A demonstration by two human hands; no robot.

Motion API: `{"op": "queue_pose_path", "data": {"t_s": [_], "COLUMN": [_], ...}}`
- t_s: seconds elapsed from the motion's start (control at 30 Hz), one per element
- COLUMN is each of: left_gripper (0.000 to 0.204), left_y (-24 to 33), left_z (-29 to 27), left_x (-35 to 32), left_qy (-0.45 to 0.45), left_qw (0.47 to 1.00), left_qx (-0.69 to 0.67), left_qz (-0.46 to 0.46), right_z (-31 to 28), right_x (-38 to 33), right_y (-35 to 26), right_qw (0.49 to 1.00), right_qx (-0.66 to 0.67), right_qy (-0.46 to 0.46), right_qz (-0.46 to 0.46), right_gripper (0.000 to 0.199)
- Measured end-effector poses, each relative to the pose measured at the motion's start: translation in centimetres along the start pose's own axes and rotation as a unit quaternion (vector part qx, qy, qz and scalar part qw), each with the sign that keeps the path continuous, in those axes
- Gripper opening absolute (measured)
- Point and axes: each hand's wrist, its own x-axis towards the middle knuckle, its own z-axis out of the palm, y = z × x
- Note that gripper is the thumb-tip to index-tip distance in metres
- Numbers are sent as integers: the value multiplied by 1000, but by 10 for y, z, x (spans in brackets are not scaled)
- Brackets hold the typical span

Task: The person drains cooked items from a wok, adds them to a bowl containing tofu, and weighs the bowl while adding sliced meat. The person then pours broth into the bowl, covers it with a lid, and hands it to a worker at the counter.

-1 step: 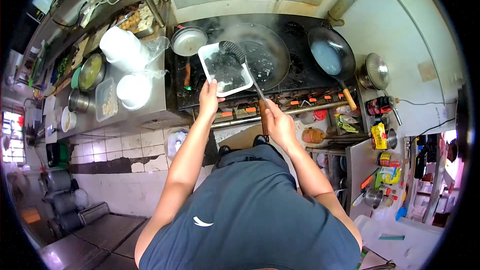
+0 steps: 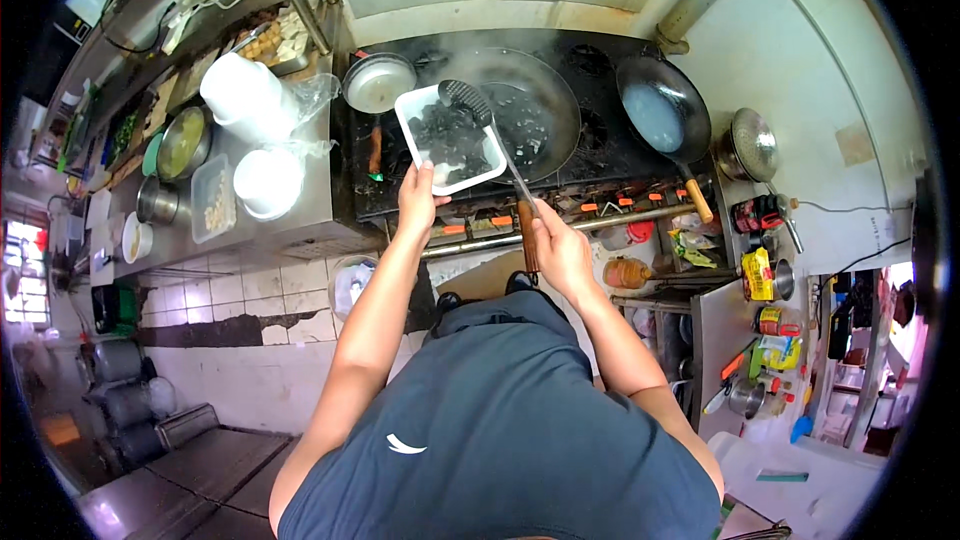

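My left hand (image 2: 418, 198) grips the near left edge of a white rectangular container (image 2: 405, 122), held tilted over the front of the stove. Dark, wet-looking pieces of food (image 2: 450, 140) lie in it; their kind I cannot make out. My right hand (image 2: 562, 250) is closed round the wooden handle of a perforated skimmer (image 2: 465, 100). The skimmer's dark bowl is at the container's far right corner; whether they touch is unclear. Just behind and to the right, a large wok (image 2: 560, 90) steams with dark liquid and small pale bits in it.
A second wok (image 2: 655, 110) with whitish liquid stands on the right, its wooden handle toward me. A pan (image 2: 378, 85) sits at the back left of the stove. White tubs (image 2: 268, 183) and a clear box (image 2: 212, 200) occupy the left counter. Bottles and packets (image 2: 760, 275) line the right shelf.
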Motion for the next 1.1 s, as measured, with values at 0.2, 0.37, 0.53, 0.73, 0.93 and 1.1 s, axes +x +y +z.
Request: {"op": "queue_pose_path", "data": {"t_s": [0.2,0.37,0.53,0.73,0.93,1.1], "left_gripper": [44,42,43,44,47,40], "left_y": [-4,-10,3,-4,-26,-43], "left_z": [-5,-7,-33,-63,-82,-102], "left_x": [-2,-7,-38,-92,-151,-180], "left_qy": [-73,-76,-102,-40,51,88], "left_qw": [979,965,944,941,956,938], "left_qx": [-188,-247,-310,-323,-273,-323], "left_qz": [-44,-50,-53,-99,-88,-96], "right_z": [-23,-32,-36,-4,20,50], "right_x": [6,17,48,110,163,159], "right_y": [1,26,68,141,163,162], "right_qw": [996,994,998,987,976,984], "right_qx": [-43,107,37,-136,-199,33], "right_qy": [37,34,31,57,14,-128], "right_qz": [-75,-4,44,58,86,121], "right_gripper": [34,37,38,35,37,34]}}
